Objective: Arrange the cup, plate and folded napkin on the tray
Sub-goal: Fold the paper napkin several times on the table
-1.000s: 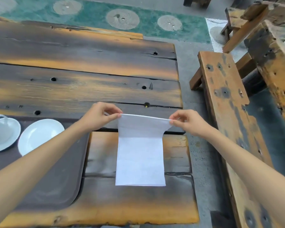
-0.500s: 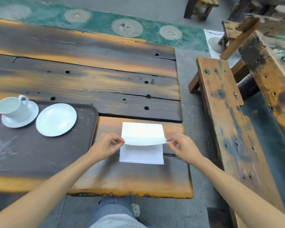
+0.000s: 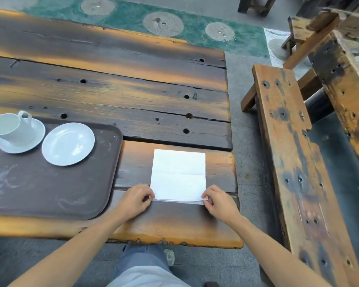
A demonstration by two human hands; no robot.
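The napkin [image 3: 178, 176] now lies doubled on the bench [image 3: 112, 96], just right of the tray [image 3: 50, 189] and not yet on it. A second ago you held its far edge up off the wood; you have since brought that edge over towards you, and it now meets the near edge, with a crease line showing across the middle. Your left hand [image 3: 136, 200] pinches the near left corner and your right hand [image 3: 220, 204] pinches the near right corner, so each grip is narrow and closed on the paper's stacked layers.

That means the fold is laid but probably not yet pressed flat; I judge the next step is to smooth it, perhaps fold again, then carry it left onto the tray.

On the tray, the cup [image 3: 9, 127] stands upright on its saucer [image 3: 21, 139] at the far left, handle turned away from you. The plate [image 3: 68, 143] sits just beside the saucer, to its right. The tray's near half is bare, so the napkin has room there.

A second wooden bench [image 3: 294, 162] stands well apart on your right.
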